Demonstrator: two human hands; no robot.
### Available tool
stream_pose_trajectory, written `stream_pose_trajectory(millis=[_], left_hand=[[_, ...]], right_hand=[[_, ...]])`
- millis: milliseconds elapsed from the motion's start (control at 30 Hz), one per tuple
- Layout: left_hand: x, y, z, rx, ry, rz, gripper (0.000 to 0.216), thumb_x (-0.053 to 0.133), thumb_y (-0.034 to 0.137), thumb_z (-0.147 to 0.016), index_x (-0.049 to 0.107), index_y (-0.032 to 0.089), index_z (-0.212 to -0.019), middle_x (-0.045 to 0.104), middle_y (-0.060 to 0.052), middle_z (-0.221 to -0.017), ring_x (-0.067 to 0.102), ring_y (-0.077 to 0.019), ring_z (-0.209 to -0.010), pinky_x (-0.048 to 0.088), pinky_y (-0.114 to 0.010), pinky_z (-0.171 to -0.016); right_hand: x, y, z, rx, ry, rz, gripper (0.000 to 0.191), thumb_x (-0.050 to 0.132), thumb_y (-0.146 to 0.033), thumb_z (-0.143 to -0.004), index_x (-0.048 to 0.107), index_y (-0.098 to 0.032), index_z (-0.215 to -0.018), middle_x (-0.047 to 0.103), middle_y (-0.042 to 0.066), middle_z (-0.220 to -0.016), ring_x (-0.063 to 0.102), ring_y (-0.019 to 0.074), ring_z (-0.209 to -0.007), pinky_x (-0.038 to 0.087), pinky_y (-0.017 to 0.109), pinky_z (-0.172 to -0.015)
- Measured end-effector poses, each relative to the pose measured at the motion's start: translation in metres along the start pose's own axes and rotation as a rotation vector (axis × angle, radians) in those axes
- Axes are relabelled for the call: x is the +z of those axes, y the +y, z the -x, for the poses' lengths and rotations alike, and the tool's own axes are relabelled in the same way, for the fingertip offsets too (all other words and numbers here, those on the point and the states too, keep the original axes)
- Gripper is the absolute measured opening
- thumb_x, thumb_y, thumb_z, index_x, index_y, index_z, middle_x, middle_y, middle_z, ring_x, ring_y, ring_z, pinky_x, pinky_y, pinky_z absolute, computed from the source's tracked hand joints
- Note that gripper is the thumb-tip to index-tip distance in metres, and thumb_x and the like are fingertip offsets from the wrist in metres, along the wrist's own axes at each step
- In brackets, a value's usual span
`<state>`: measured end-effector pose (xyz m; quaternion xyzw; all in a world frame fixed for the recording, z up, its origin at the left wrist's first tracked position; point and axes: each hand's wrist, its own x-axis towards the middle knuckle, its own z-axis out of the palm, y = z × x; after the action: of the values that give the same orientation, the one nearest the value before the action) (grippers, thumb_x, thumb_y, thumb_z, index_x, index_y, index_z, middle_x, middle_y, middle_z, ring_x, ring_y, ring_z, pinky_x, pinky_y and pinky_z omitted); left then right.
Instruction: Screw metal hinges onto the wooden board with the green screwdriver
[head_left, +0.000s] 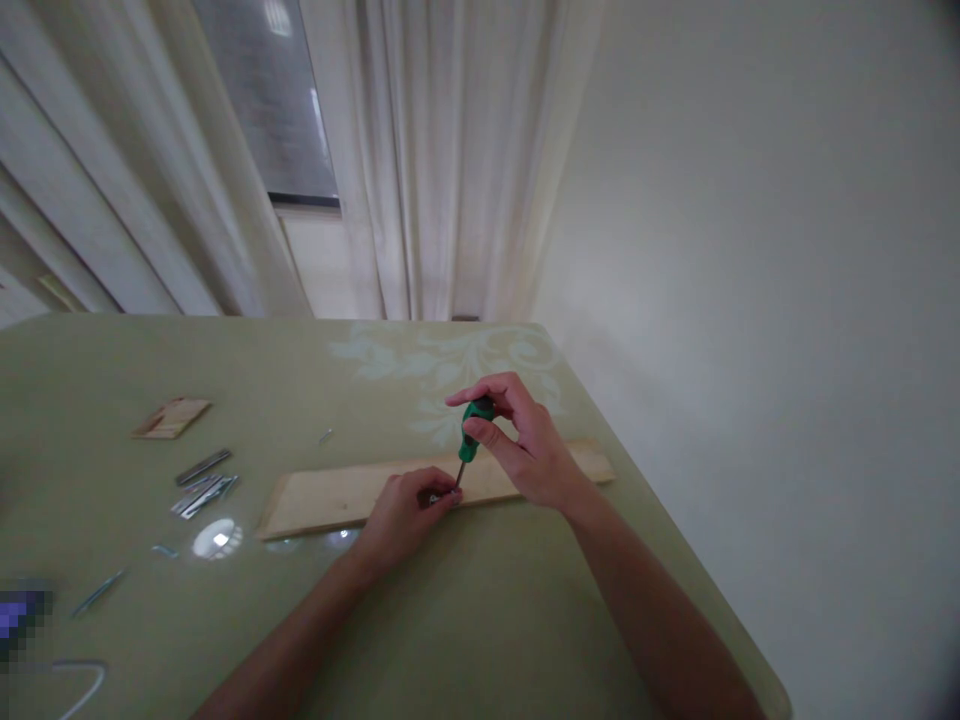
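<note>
A screwdriver (471,432) with a green and black handle stands nearly upright, its shaft pointing down at the near edge of a long pale wooden board (322,498). My right hand (523,440) grips the handle near its top between thumb and fingers. Low on the board, my left hand (409,508) is closed, thumb and fingers pinched around a small shiny metal piece (435,498) at the screwdriver's tip. Most of that piece is hidden by the fingers, so its kind cannot be made out. The board lies flat on the green table.
On the left of the green table (285,370) lie a small wooden piece (172,417), a dark metal strip (203,467), shiny packets (204,494) and a thin pointed tool (99,592). A tiny metal bit (325,436) rests behind the board. A wall (750,300) borders the right side.
</note>
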<state>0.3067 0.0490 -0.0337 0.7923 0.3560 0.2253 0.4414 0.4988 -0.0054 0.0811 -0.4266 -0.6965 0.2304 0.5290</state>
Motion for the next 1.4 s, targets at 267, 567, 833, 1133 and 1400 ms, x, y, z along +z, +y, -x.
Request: stream_pose_trajectory(millis=[267, 567, 833, 1133, 1400], left_hand=[[0.002, -0.004, 0.000, 0.039, 0.017, -0.006, 0.021, 0.066, 0.037, -0.093, 0.078, 0.021, -0.094, 0.082, -0.003, -0.091, 0.072, -0.0197, -0.080, 0.054, -0.029, -0.075], [0.008, -0.007, -0.002, 0.084, 0.083, -0.004, 0.020, 0.066, 0.036, -0.093, 0.078, 0.021, -0.090, 0.080, -0.002, -0.085, 0.070, -0.0184, -0.075, 0.051, -0.027, -0.070], [0.009, -0.011, -0.003, 0.124, 0.082, -0.029, 0.016, 0.066, 0.033, -0.093, 0.077, 0.022, -0.090, 0.079, -0.001, -0.086, 0.069, -0.0167, -0.075, 0.049, -0.026, -0.071], [0.009, -0.015, -0.003, 0.158, 0.077, -0.022, 0.019, 0.065, 0.037, -0.094, 0.077, 0.022, -0.092, 0.079, -0.001, -0.086, 0.067, -0.0172, -0.073, 0.048, -0.027, -0.069], [0.008, -0.017, -0.007, 0.177, 0.054, 0.001, 0.021, 0.064, 0.039, -0.093, 0.077, 0.022, -0.090, 0.080, -0.001, -0.089, 0.070, -0.0190, -0.079, 0.049, -0.027, -0.073]], right_hand=[[0.003, -0.001, 0.001, -0.187, -0.029, 0.228, 0.024, 0.068, -0.031, -0.099, 0.062, -0.025, -0.122, 0.074, 0.007, -0.114, 0.069, 0.0193, -0.102, 0.056, 0.039, -0.092], [0.004, 0.000, 0.002, -0.404, -0.151, 0.344, 0.046, 0.053, -0.023, -0.105, 0.052, -0.025, -0.151, 0.069, 0.010, -0.133, 0.064, 0.0212, -0.116, 0.053, 0.041, -0.102], [0.008, 0.009, 0.005, -0.329, -0.041, 0.186, 0.029, 0.063, -0.025, -0.102, 0.070, -0.028, -0.130, 0.066, 0.007, -0.109, 0.067, 0.0173, -0.098, 0.058, 0.033, -0.087], [0.018, -0.001, 0.012, -0.357, -0.130, 0.217, 0.040, 0.057, -0.019, -0.104, 0.061, -0.029, -0.143, 0.067, 0.009, -0.129, 0.063, 0.0198, -0.121, 0.053, 0.037, -0.104], [0.002, -0.024, -0.003, -0.254, -0.231, 0.435, 0.025, 0.063, -0.032, -0.103, 0.069, -0.025, -0.126, 0.071, 0.006, -0.113, 0.067, 0.0181, -0.104, 0.055, 0.032, -0.095]])
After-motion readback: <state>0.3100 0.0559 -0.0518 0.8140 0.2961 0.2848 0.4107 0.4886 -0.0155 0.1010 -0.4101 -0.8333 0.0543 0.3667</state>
